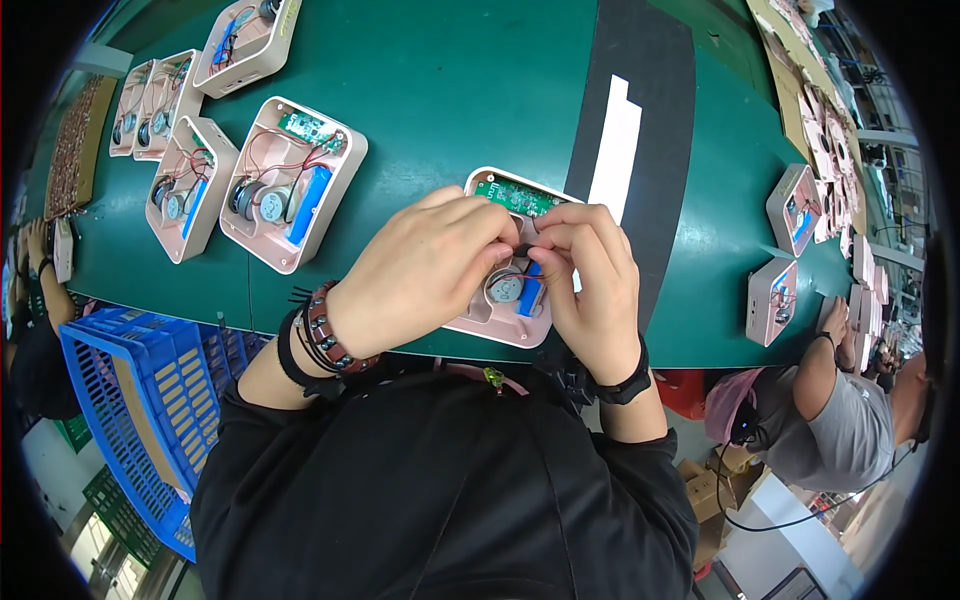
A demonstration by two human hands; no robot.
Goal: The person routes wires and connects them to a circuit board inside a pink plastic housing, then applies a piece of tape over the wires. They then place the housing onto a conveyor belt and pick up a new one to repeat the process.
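Note:
A pale pink plastic housing (520, 336) lies at the table's front edge before me. Inside it are a green circuit board (515, 196), a round silver component (505, 286) and a blue cylindrical battery (531, 294), with thin wires among them. My left hand (420, 262) reaches over the housing's left side, its thumb and forefinger pinched together. From the right, my right hand (596, 285) bends its fingers inward to meet them. Between both sets of fingertips, over the middle of the housing, is a small black piece (522, 250); its full shape is hidden.
Several similar open housings (345, 185) with wires and batteries stand to the left on the green table (450, 80). A black mat (660, 130) with white strips (614, 140) runs beyond my right hand. A blue crate (150, 400) is at lower left. Another person (840, 420) works at right.

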